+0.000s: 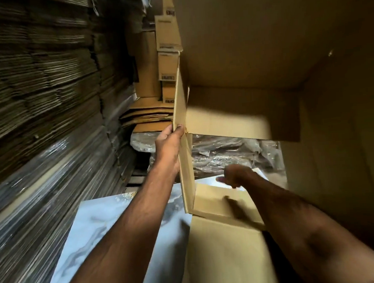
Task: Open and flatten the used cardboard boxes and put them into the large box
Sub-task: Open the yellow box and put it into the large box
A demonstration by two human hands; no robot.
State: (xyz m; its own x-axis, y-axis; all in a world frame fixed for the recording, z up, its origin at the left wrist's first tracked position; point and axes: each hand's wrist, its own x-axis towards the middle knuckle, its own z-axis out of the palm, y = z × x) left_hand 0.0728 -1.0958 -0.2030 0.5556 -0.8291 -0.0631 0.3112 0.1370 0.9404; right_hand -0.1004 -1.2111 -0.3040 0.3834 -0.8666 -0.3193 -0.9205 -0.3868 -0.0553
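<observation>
1. The box [238,57] is held up in front of the person, open through, its left wall pinched by the left hand [167,142].
2. The right hand [234,175] reaches inside the box, low down — blurred, fingers curled, seemingly holding nothing.
3. Risk: that one-handed pinch could slip as a flap [220,201] is pushed — the box would drop or twist.

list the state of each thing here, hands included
cardboard box: held up, both ends open, not yet flattened
box flaps: unfolded, loose
left hand: grips the box's left wall edge
right hand: inside the box, fingers curled, blurred, holding nothing visible
flattened cardboard stacks: piled flat, lower ones wrapped in plastic
small boxes: closed, stacked upright
plastic sheeting: crumpled
</observation>
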